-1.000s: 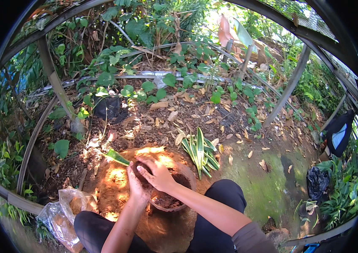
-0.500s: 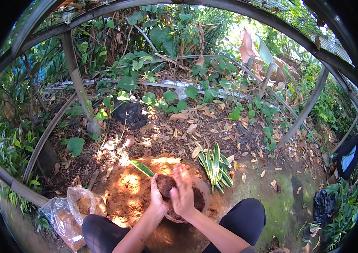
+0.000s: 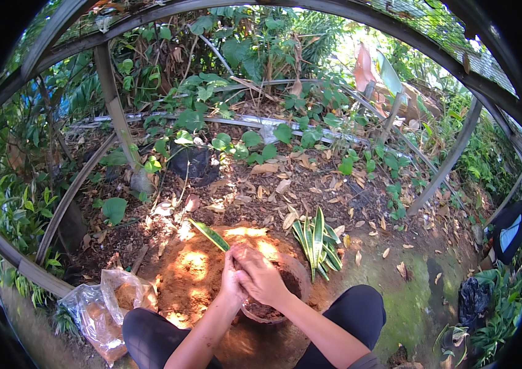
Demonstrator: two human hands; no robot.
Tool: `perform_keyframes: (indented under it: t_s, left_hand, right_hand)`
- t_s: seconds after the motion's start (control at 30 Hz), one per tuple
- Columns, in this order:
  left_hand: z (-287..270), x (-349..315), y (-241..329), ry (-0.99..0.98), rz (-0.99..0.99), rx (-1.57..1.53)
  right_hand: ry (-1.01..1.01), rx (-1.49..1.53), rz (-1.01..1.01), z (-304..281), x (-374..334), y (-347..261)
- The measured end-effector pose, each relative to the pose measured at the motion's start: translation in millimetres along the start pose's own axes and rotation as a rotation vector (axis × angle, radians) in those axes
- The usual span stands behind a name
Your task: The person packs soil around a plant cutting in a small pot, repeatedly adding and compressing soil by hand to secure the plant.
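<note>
My left hand (image 3: 232, 285) and my right hand (image 3: 260, 273) are pressed together, fingers closed around a ball of dark soil that they now hide. A green snake plant leaf with pale yellow edges (image 3: 209, 235) sticks out toward the upper left from my fingers. Just below and right of the hands stands a round pot (image 3: 303, 275) with dark soil (image 3: 289, 284) inside. More snake plant leaves (image 3: 317, 243) lie in a bunch on the ground, beyond the pot to the right.
Reddish-brown loose soil (image 3: 190, 270) is heaped left of the pot. A clear plastic bag (image 3: 92, 313) with brown material sits beside my left knee. Black plastic (image 3: 473, 301) lies far right. Dry leaves, vines and a curved frame (image 3: 64, 212) surround the spot.
My right hand has come down over the soil ball and closed against my left, covering the ball. The leaf still points up and left.
</note>
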State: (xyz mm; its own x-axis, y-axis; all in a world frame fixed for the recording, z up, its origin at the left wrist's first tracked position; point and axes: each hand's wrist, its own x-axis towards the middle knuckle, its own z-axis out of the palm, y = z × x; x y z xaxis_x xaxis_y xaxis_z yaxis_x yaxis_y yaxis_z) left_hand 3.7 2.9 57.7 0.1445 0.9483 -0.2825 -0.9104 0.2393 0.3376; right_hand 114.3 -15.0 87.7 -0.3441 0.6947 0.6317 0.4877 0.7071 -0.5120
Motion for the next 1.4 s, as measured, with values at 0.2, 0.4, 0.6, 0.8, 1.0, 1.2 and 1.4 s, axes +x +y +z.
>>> perform_keyframes:
  t_s: [0.2,0.4,0.6,0.8,1.0,1.2,1.4]
  left_hand:
    - [21,-10,6,-0.055,-0.005,0.06]
    - [40,-23,7,0.026,0.091,0.294]
    - [30,-18,9,-0.031,0.144,0.164]
    - [15,-16,14,-0.135,0.133,0.192]
    - [6,-13,18,-0.106,0.114,0.139]
    - [29,-29,23,0.003,0.127,0.2]
    - [48,-39,12,0.054,0.186,0.156]
  right_hand:
    - [-0.093,0.199,0.261,-9,21,9]
    - [-0.034,0.496,0.604,-9,35,-6]
    - [-0.223,-0.026,0.171,-7,38,-16]
    - [-0.266,-0.004,-0.171,-6,30,-13]
    - [-0.333,-0.157,-0.187,-3,27,-16]
    - [-0.309,-0.066,0.043,-7,32,-18]
    - [0.312,0.403,0.256,10,37,-5]
